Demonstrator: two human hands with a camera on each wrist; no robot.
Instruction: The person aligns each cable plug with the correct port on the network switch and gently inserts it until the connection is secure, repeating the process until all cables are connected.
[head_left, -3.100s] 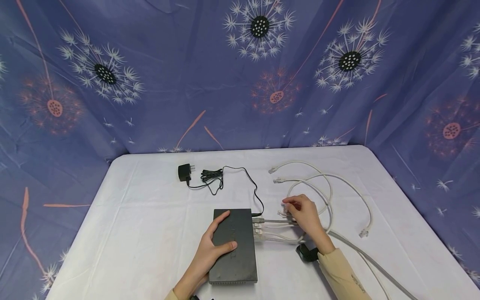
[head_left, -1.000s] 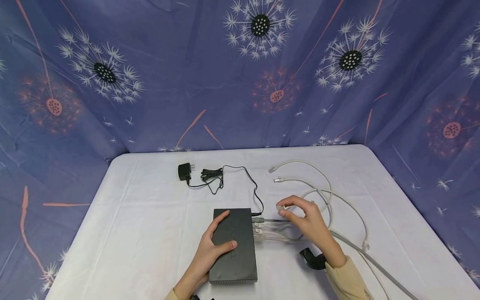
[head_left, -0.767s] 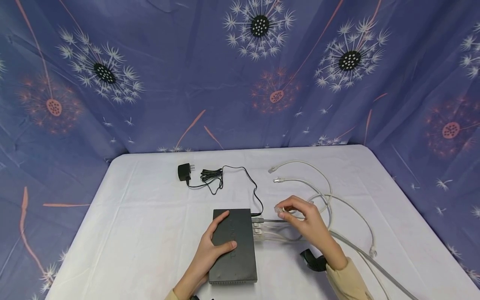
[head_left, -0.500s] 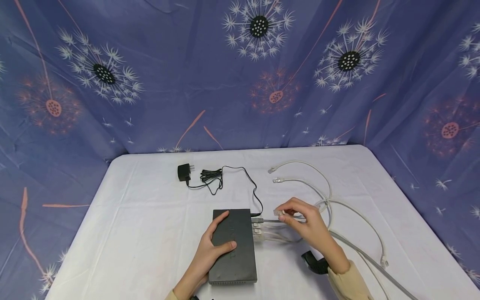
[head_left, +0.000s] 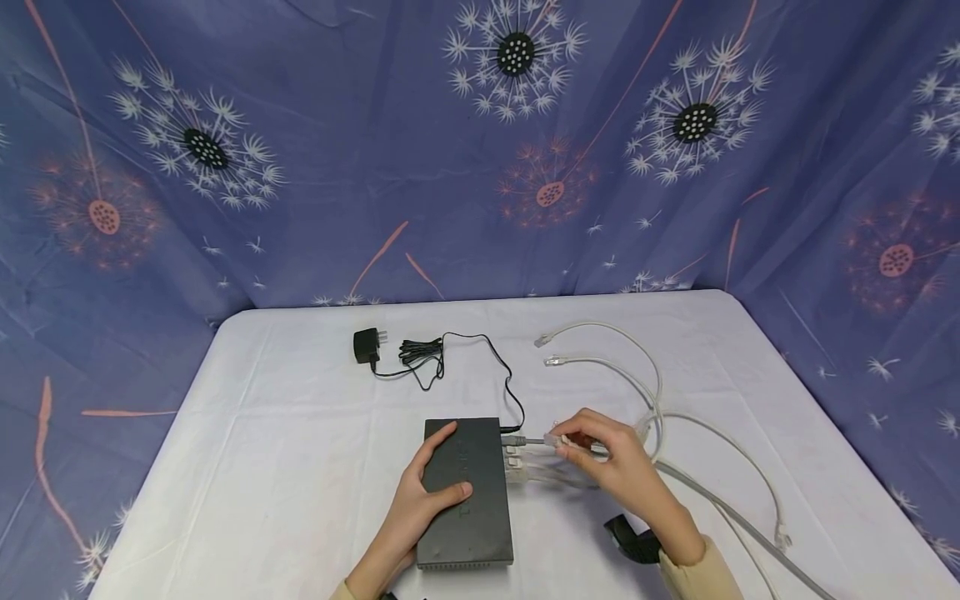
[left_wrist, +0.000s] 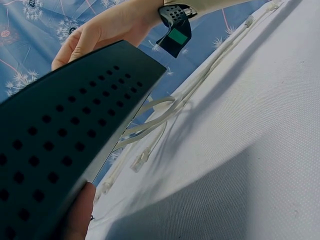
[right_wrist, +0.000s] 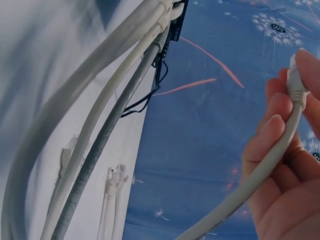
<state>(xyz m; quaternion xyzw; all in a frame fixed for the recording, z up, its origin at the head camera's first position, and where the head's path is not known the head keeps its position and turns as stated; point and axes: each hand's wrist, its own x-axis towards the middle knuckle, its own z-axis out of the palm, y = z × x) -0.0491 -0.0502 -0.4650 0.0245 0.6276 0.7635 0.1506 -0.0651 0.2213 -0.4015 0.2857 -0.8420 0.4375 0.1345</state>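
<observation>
My left hand (head_left: 420,504) grips a black network switch (head_left: 483,529) by its left side, thumb on top. In the left wrist view the switch's vented face (left_wrist: 75,120) is tilted, with a fingertip (left_wrist: 82,210) at its edge. My right hand (head_left: 618,462) pinches the clear plug (right_wrist: 296,77) of a white Ethernet cable (right_wrist: 265,172) between thumb and fingers. That plug is just right of the switch, over a grey cable (right_wrist: 107,130) plugged into it. Several white cable plugs (head_left: 513,462) also sit in the switch's right side.
Behind the switch lies a black power adapter (head_left: 367,345), its bundled cord (head_left: 422,351) running to the switch. Loose cable plugs (head_left: 555,361) lie at the back right, and another plug (head_left: 782,538) lies far right. A patterned curtain (head_left: 337,150) hangs behind the white table (head_left: 285,467).
My right hand has taken the cable's plug from among the loose cables and brought it nearer the switch's ports. The cable's far end slid toward the near right. My left hand stays put.
</observation>
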